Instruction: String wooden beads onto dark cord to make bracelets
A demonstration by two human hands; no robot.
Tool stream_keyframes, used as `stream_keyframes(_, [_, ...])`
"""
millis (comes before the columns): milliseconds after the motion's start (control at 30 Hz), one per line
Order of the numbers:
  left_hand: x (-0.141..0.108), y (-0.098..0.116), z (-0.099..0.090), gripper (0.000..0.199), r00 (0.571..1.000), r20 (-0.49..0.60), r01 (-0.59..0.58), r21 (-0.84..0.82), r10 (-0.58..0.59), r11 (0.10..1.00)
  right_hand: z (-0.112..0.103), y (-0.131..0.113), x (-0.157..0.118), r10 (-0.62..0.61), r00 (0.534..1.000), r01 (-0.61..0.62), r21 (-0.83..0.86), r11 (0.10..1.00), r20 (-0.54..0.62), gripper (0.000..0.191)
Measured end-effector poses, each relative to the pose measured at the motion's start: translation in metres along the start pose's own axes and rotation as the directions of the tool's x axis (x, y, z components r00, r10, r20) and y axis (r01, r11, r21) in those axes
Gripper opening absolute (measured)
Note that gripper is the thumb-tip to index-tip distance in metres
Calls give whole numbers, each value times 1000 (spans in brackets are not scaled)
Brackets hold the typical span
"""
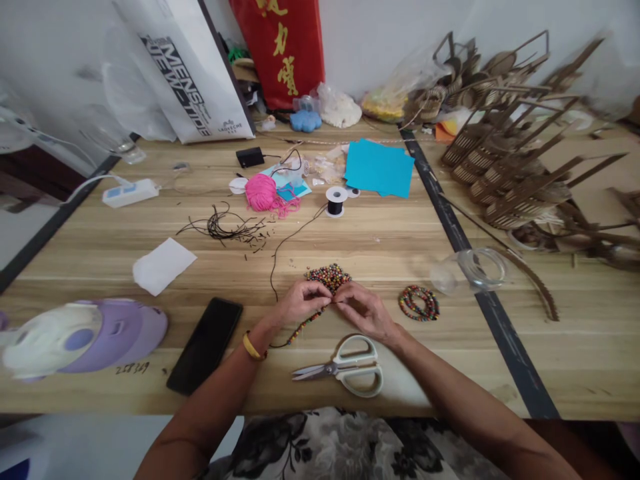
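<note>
Left hand (301, 301) and right hand (369, 312): fingertips pinched narrow at frame center, beside the bead pile (330, 275). Strung beads (306, 325) trail below the left hand; scissors (345, 367) lie lower center.

Both hands (336, 308) at the multicoloured beads (327, 275), scissors (345, 367) nearby.

On the table (380, 230), scissors (336, 368) lie before the bead pile (329, 275), phone (205, 345) left, bead coil (421, 315) right, spool (335, 205) behind.
</note>
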State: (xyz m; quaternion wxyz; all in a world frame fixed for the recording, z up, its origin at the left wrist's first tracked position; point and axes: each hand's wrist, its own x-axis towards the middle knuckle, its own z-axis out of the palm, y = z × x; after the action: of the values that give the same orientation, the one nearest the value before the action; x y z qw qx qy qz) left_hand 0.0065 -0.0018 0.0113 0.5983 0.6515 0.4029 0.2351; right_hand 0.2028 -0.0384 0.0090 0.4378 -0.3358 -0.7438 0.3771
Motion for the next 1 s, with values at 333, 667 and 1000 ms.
stream_keyframes(333, [-18, 43, -10, 14, 994, -63, -64, 343, 91, 937, 1, 0, -6, 123, 987, -131, 80, 988, 99, 14])
stream_keyframes(667, [-73, 50, -18, 18, 991, 115, -52, 802, -68, 596, 0, -1, -9, 186, 968, -201, 77, 977, 171, 18])
stream_keyframes(1000, [-98, 30, -19, 13, 979, 81, 30, 853, -188, 521, 3, 3, -10, 169, 975, -176, 42, 983, 143, 18])
